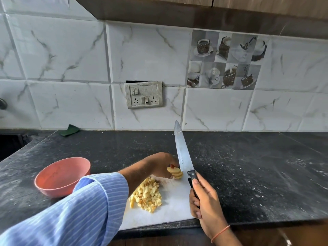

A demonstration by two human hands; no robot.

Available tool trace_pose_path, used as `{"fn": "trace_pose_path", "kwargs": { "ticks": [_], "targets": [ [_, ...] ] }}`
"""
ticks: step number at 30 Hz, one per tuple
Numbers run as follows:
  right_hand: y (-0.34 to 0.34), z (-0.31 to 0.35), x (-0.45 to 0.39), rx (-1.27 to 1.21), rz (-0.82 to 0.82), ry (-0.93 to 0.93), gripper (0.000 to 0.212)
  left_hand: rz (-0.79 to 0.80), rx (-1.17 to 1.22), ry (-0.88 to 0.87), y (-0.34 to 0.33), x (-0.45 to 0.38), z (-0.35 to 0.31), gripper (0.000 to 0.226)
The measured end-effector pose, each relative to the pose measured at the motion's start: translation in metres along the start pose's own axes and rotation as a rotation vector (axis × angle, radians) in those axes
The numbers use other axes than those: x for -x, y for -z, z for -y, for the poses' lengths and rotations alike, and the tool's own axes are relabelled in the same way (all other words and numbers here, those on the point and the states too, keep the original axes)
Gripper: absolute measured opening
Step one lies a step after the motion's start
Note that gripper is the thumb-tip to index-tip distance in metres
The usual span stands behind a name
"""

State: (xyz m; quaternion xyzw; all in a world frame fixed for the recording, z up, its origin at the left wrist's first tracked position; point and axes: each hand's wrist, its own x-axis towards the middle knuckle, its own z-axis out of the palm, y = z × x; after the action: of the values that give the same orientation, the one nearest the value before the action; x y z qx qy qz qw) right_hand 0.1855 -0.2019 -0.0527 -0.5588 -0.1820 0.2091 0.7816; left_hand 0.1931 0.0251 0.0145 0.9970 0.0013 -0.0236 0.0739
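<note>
A white cutting board (170, 208) lies at the counter's front edge. On it sits a heap of small yellow diced pieces (146, 194). My left hand (159, 164) pinches a stack of pale yellow slices (175, 173) at the board's far end. My right hand (204, 201) grips the black handle of a large kitchen knife (182, 151). The blade points up and away, just right of the slices, and is lifted off the board.
A salmon-pink bowl (61, 176) stands on the dark stone counter (248, 174) left of the board. A folded green cloth (69, 130) lies at the wall. A sink opening (12, 144) is at far left. A switch panel (143, 95) sits on the tiled wall.
</note>
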Motion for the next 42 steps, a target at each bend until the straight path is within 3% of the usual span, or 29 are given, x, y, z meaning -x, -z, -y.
{"fn": "trace_pose_path", "kwargs": {
  "ticks": [13, 27, 36, 42],
  "targets": [
    [0.001, 0.003, 0.001, -0.004, 0.05, 0.01, 0.038, 0.087, 0.053, 0.041, 0.0, -0.01, 0.001, 0.076],
    [0.002, 0.0, 0.0, 0.002, 0.04, 0.016, 0.038, -0.037, 0.049, 0.115, 0.007, -0.009, 0.012, 0.073],
    [0.0, -0.002, 0.0, 0.017, 0.024, 0.025, 0.04, -0.091, 0.026, 0.345, 0.029, 0.052, 0.043, 0.052],
    [-0.003, -0.002, 0.003, 0.068, 0.012, 0.035, 0.041, -0.074, -0.187, 0.618, 0.02, 0.124, 0.062, 0.057]
  ]
}}
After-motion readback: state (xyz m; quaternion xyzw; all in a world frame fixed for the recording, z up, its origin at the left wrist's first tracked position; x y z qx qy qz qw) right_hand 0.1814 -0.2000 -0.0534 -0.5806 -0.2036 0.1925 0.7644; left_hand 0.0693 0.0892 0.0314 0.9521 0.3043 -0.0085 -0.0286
